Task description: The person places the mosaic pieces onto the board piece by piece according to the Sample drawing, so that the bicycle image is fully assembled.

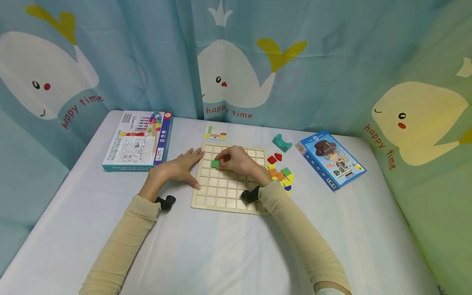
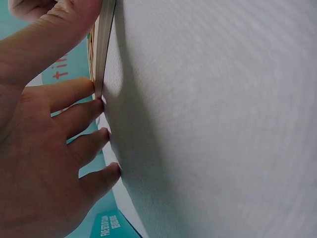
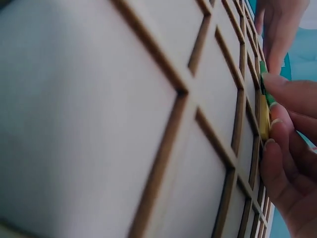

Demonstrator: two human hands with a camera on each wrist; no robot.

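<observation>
Green tile [image 1: 215, 164] in right hand [image 1: 237, 159], left hand [image 1: 181, 168] at board [image 1: 222, 191] edge — room nearside

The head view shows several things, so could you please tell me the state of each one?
grid board: lying flat, partly covered
left hand: fingers spread, touching the grid board's edge
right hand: fingers bent, pinching the green tile
green tile: held; whether seated in a cell, unclear
loose tiles: scattered in a pile
pattern card: flat, pattern up
teal block: loose, unheld
large box: closed, lying flat
blue box: closed, lying flat
</observation>
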